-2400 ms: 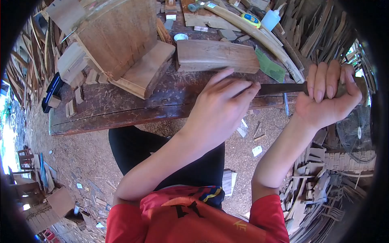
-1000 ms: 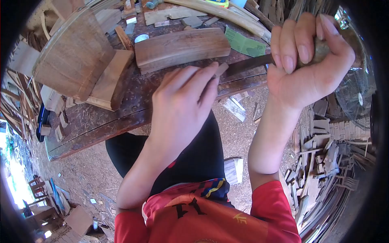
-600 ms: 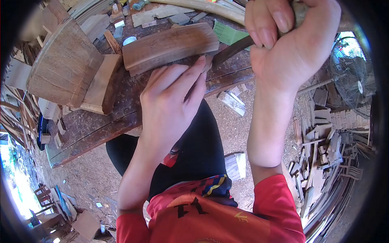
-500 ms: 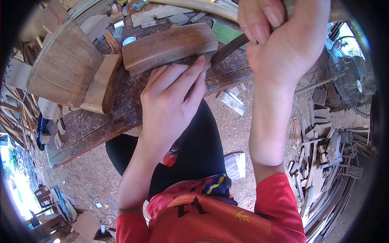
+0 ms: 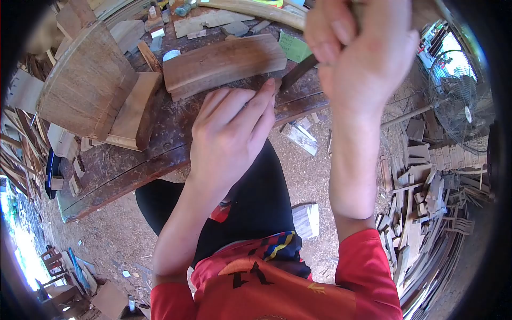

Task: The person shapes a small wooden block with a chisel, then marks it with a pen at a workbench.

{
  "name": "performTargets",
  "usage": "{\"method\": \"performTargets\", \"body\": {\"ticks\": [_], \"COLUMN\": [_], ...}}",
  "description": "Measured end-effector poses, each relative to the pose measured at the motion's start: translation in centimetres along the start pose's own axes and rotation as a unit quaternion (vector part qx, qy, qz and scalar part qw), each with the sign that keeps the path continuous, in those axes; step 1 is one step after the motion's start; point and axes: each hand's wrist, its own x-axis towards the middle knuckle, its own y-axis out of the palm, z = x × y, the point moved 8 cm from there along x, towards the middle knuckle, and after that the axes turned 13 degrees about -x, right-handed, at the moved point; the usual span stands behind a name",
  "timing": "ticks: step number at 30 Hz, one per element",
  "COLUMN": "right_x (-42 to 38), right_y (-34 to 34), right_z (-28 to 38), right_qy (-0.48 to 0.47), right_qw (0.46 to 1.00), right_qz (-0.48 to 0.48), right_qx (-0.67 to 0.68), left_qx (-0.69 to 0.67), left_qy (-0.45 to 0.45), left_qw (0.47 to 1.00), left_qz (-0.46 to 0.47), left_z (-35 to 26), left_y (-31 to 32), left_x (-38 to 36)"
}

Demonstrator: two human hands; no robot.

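Observation:
My right hand (image 5: pixel 368 64) is closed around a dark, flat bar (image 5: pixel 300 72), which slants down and left out of my fist. The bar's lower end meets the fingertips of my left hand (image 5: pixel 226 133). Those fingers are pinched together, with a small bit of brown showing at their tips; I cannot tell what they hold. Just beyond the left knuckles lies a curved wooden block (image 5: pixel 224 65) on the worn workbench (image 5: pixel 165 144). A green paper with writing (image 5: pixel 293 47) lies past the block's right end.
A wooden assembly with a broad curved panel (image 5: pixel 88 82) stands on the bench's left side. Scrap pieces (image 5: pixel 213 22) lie along the back. Heaped wood offcuts (image 5: pixel 416 197) and a wire-caged fan (image 5: pixel 453 85) are to the right. Sawdust covers the floor (image 5: pixel 122 234).
My right hand has shifted slightly left with the dark bar. My left hand has moved a little right and down, still pinched near the bar's end.

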Motion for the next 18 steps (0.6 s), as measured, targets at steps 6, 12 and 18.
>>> {"method": "performTargets", "body": {"ticks": [6,12,18], "right_x": [-0.3,0.2,0.8], "right_y": [0.2,-1.2,-1.8], "right_z": [-1.1,-0.6,-0.2], "right_qy": [-0.006,-0.045,-0.101], "right_qw": [1.000,0.998,0.994], "right_qz": [-0.015,-0.039,-0.003], "right_qx": [0.013,-0.034,-0.028], "left_qx": [-0.008,-0.013,-0.016], "left_qy": [-0.005,-0.002,-0.004], "left_qw": [1.000,1.000,1.000], "left_qz": [-0.001,0.001,-0.004], "left_z": [0.2,0.3,0.4], "left_y": [-0.1,-0.2,-0.3], "left_x": [0.0,-0.2,-0.1]}}
